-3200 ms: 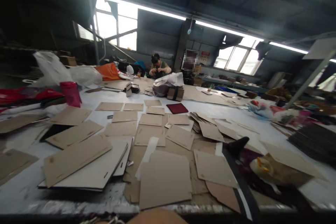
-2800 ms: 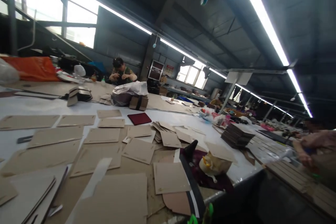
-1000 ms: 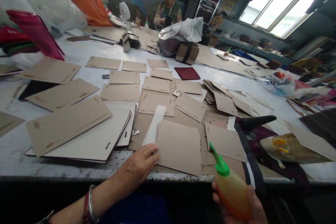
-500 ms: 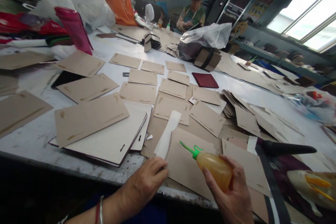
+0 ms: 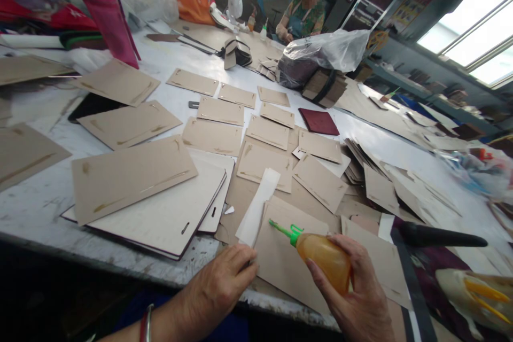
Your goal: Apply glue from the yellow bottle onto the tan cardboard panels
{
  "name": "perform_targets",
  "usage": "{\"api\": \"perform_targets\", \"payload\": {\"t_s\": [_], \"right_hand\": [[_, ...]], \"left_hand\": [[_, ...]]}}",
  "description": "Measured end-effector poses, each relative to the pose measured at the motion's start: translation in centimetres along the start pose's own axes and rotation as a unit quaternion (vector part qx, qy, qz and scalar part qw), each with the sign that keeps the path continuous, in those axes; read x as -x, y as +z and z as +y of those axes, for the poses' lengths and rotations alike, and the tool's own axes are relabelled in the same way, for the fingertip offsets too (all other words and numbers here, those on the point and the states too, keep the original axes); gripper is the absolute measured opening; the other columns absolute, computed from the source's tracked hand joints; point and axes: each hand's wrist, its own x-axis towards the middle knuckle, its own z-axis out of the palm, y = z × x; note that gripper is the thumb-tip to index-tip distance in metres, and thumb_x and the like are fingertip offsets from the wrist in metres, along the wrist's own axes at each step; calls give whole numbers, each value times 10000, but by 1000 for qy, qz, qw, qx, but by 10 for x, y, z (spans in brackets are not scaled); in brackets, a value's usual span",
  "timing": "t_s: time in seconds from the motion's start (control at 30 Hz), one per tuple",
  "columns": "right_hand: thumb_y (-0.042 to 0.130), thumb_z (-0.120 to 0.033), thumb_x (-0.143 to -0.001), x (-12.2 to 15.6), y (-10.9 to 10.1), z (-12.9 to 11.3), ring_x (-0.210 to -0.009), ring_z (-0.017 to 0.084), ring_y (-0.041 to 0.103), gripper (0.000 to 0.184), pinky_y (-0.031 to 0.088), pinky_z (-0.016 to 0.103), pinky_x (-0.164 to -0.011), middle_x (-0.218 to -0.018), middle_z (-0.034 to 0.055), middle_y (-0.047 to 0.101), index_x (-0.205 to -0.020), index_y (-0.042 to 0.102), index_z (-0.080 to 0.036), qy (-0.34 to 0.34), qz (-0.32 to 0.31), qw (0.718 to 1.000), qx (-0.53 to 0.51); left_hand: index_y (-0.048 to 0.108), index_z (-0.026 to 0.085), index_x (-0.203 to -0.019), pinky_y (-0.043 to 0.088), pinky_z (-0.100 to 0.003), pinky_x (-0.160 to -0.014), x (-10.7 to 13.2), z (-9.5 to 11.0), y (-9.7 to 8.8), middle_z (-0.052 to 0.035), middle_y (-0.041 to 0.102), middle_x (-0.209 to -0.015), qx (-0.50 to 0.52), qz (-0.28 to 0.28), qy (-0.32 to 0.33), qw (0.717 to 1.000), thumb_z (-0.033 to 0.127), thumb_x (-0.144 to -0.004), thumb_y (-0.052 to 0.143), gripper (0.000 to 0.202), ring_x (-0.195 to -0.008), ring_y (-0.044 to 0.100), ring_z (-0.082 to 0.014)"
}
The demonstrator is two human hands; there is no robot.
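A squeeze bottle (image 5: 324, 259) of amber liquid, with a green spout and cap, is held in my right hand (image 5: 360, 288). Its tip points left, over a plain beige board (image 5: 286, 272) at the table's near edge. My left hand (image 5: 224, 278) is closed in a pinch at the near end of white paper strips (image 5: 258, 206) and by the board's left edge. What its fingertips grip is hidden. Beyond lie several beige boards (image 5: 266, 165) with brownish glue streaks along their edges.
White panels with dark edges (image 5: 160, 224) lie at left under a large streaked board (image 5: 134, 176). On the right are a black handle (image 5: 444, 235) and a glue-smeared container (image 5: 451, 283). A maroon piece (image 5: 318, 121) and a plastic-covered bundle (image 5: 296, 67) sit farther back. A co-worker (image 5: 302, 18) is across the table.
The bottle and its spout have shifted slightly left over the board. My left hand stays near the strips. The view has tilted a little, and the co-worker's hands have lowered.
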Motion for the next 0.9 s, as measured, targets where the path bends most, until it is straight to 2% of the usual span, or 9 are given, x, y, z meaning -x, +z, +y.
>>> {"api": "perform_targets", "payload": {"t_s": [0.23,0.33,0.47,0.57,0.7,0.8,0.9], "right_hand": [[616,-322,-860,-13,4,-1,-971,216,546,336,484,345,-858,-1023,71,530,-1142,475,-205,-25,23,999,4],[608,-334,-866,-10,-3,-3,-958,210,560,312,498,329,-839,-1021,61,533,-1127,475,-227,-17,-7,1000,0],[598,-355,-866,-4,-12,-4,-933,204,586,302,515,318,-809,-1034,53,537,-1118,470,-250,0,-51,999,-2],[597,-349,-865,-6,-8,-3,-946,216,576,300,505,344,-832,-1031,58,533,-1118,471,-248,5,-29,1000,1],[599,-319,-863,-14,4,0,-968,230,563,311,501,363,-831,-1022,74,535,-1134,470,-235,-25,18,999,10],[599,-312,-864,-16,3,-1,-956,222,568,292,499,354,-831,-1012,72,539,-1117,478,-233,-23,10,1000,-2],[598,-334,-867,-11,-8,-6,-934,204,583,278,506,318,-812,-998,62,547,-1098,481,-235,-19,-18,1000,-12]], "left_hand": [[574,125,-1037,531,-329,-866,1,-1,2,-117,587,-1014,4,-6,-2,1000,38,-908,396,237,-966,574,-201],[575,123,-1040,530,-328,-870,1,0,2,-120,584,-1023,2,-4,0,1000,32,-903,397,243,-974,571,-203],[586,126,-1022,536,-310,-833,1,0,2,-120,577,-1006,-8,30,2,1000,29,-904,377,258,-946,569,-191],[586,126,-1009,535,-302,-793,0,1,3,-107,563,-965,-4,31,-1,1000,24,-906,369,261,-898,563,-183],[578,115,-1016,532,-302,-789,1,1,2,-105,550,-954,-2,23,5,1000,10,-899,380,253,-891,549,-185],[574,121,-1020,533,-310,-805,1,1,3,-108,550,-967,-13,31,12,999,11,-901,372,259,-916,545,-189],[575,123,-1017,531,-307,-817,2,1,3,-103,552,-957,-24,30,16,999,11,-903,371,260,-917,554,-188]]}}
